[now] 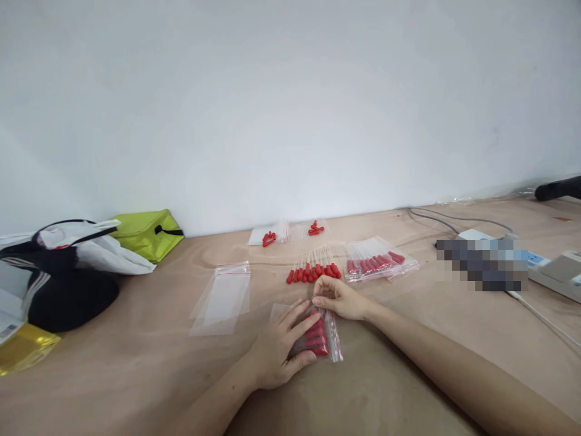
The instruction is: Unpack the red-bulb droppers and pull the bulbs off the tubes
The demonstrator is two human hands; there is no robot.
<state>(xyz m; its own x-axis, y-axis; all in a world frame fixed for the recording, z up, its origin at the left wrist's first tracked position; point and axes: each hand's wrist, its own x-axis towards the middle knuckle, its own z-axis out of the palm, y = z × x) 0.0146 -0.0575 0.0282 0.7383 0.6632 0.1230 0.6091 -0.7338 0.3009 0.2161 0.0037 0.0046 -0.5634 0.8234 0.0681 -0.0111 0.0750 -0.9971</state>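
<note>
A clear zip bag (336,342) with several red-handled pieces inside lies in front of me. My left hand (281,345) rests flat on it, fingers spread, covering part of the red pieces. At the bag's far corner, by its zip edge, my right hand (338,298) has thumb and forefinger pinched on the bag. Just beyond, a row of loose red-handled pieces with thin pale shafts (313,274) lies on the table. To their right are filled zip bags (376,261) with similar red pieces. Flat clear zip bags (222,300) lie overlapping on the left.
Two small groups of short red pieces (269,238) lie near the wall on clear bags. Left stand a lime-green bag (145,236), a white bag (113,254) and a black cap-like item (72,300). Right are a power strip (540,261), cables and a blurred-out object (485,266).
</note>
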